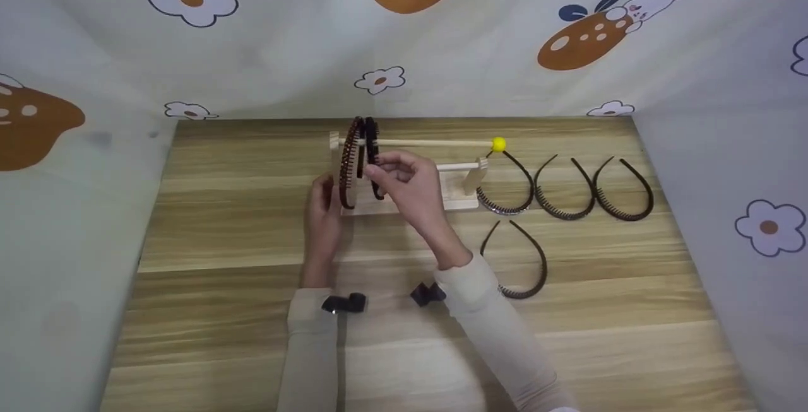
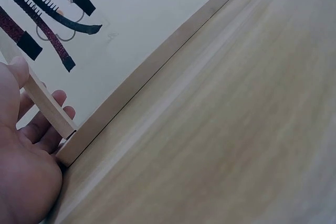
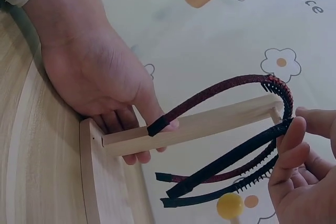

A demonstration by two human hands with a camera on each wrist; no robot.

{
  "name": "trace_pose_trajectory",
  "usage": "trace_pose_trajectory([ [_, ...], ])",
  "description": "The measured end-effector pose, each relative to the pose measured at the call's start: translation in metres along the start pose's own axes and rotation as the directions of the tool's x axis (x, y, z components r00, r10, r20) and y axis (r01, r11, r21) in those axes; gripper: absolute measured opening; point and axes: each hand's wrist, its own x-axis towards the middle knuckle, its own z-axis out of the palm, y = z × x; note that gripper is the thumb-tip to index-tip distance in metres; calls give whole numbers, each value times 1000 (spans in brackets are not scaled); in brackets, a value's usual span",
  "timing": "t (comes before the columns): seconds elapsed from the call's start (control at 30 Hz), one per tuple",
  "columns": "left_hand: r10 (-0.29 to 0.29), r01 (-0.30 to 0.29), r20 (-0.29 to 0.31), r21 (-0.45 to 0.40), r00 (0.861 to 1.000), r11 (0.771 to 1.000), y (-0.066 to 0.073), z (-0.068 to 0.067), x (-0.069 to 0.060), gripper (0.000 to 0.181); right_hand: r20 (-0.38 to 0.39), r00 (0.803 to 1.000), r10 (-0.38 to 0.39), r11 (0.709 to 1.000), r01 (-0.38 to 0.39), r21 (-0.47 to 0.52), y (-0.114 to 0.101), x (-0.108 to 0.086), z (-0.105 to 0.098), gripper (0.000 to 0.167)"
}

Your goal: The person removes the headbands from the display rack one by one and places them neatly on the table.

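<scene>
blk hdband (image 3: 228,157) | dk-red hdband (image 3: 210,91) | yel ball (image 1: 499,144) | off-wht flwr-print backdrop (image 1: 284,52)

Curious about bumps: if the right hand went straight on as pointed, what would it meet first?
The right hand would probably meet the reddish headband around the rod, past the black headband it pinches; depth is unclear.

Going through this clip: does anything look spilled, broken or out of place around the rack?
Nothing looks visibly spilled or broken; the wooden rack stands upright, gripped by the left hand. Only one headband seems slightly out of place: it lies by itself, nearer the person than the row of three headbands.
</scene>
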Motion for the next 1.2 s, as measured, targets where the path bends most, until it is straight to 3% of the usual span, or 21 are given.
trace_pose_trajectory([
  [0.1,2,-2,-7,3,1000,1000,1,1,1,38,-11,1000,5,1000,-5,13,-1,-1,-2,18],
  [0.23,12,-12,-8,3,1000,1000,0,1,1,41,-19,1000,0,1000,0,22,-3,-3,-5,18],
  [0.43,27,-27,7,-9,1000,1000,-3,-1,-1,84,-24,999,-45,997,47,53,-8,-4,-6,16],
  [0.5,25,-25,11,-17,1000,1000,-3,-1,-1,90,-29,998,-60,996,62,65,-10,-4,-7,16],
  [0.57,19,-19,16,-13,1000,1000,-2,-1,-2,87,-35,997,-71,994,74,83,-12,-4,-8,14],
  [0.8,6,-6,18,13,1000,1000,0,-1,-2,46,-65,994,-91,985,100,143,-18,-5,-11,10],
  [1.2,53,-53,7,-21,999,998,-1,0,0,32,-108,981,-164,965,182,188,-29,-8,-22,13],
])
